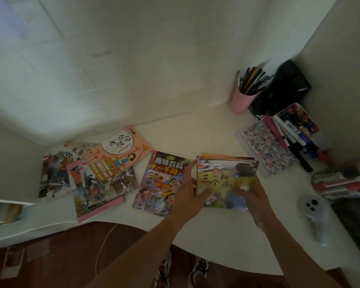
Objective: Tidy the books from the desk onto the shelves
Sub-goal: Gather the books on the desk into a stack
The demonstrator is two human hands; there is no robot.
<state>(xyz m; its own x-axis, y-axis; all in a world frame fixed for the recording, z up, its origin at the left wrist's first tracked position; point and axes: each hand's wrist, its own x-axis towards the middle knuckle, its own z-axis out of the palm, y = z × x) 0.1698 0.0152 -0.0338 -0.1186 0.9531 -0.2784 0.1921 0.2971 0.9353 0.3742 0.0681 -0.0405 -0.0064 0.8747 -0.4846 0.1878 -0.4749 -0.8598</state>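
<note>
Head view of a white desk (216,129) set against a pale wall; both hands hold a small stack of picture books (227,179) just right of frame centre, the top cover showing a landscape with large characters. Left hand (190,191) grips the stack's left edge, thumb curled onto the cover, fingers running up the side; right hand (253,196) grips the lower right part of the stack, fingers curled over the cover. Immediately left of the stack, flat on the desk, a dark cartoon-cover book (159,183), partly beneath the left hand; further left, in the lower left of the frame, a loose overlapping pile topped by a pink book (123,149). Upper right: a pink pen cup (240,101) filled with pens beside a black object (285,88); below these, a patterned notebook (266,148) with markers (289,138) lying just beside it; at right edge, a white controller (314,206).
</note>
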